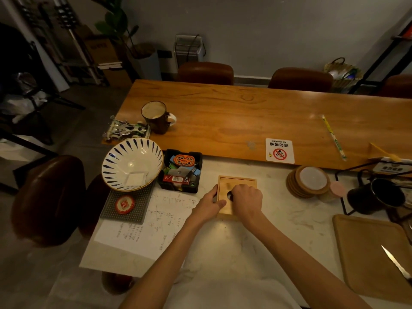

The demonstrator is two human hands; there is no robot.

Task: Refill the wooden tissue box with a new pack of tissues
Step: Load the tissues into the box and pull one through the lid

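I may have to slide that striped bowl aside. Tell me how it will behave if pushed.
The striped bowl looks glazed, so probably hard, breakable and slick to hold. It sits raised, its narrow base seemingly on the dotted mat, its rim overhanging the black tray; a push high on the rim could tip it.

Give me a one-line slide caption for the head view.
Left hand steadies the square wooden tissue box on the white marble table while right hand fingers reach into its dark opening.
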